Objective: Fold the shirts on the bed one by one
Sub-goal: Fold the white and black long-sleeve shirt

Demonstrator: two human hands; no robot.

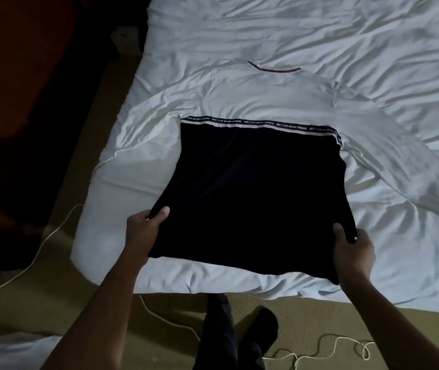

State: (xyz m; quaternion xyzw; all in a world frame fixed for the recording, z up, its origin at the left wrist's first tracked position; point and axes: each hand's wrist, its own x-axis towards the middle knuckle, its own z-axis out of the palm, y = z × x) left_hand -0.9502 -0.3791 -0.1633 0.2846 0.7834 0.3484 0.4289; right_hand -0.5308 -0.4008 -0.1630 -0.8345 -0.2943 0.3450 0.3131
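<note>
A black shirt [253, 193] lies as a folded rectangle at the near edge of the bed [373, 49], with a white printed band along its far edge. My left hand [146, 231] grips its near-left side, thumb on top. My right hand [353, 249] grips its near-right side. Under and beyond it a white shirt [279, 94] with a dark red collar line lies spread flat on the white sheet.
The bed's left and near edges drop to an olive carpet [84, 289]. White cords [319, 351] trail across the floor, and one runs along the left. My dark trouser leg and foot [239, 329] stand below the bed edge. Dark furniture [26, 102] fills the left.
</note>
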